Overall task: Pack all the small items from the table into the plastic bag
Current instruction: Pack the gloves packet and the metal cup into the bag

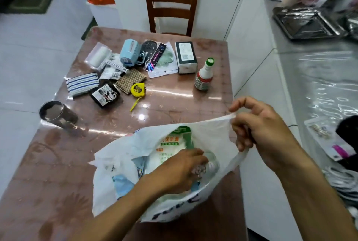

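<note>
Lower centre, the white plastic bag (211, 138) lies open on the surface (174, 97); left hand (180, 171) fingers curl round a clear bottle (210, 163) inside, right hand (261, 126) fingers pinch its rim.

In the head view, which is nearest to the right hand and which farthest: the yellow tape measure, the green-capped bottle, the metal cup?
From the right hand:
1. Green-capped bottle, upright, right side of the table.
2. Yellow tape measure, table middle.
3. Metal cup, at the left edge.
</note>
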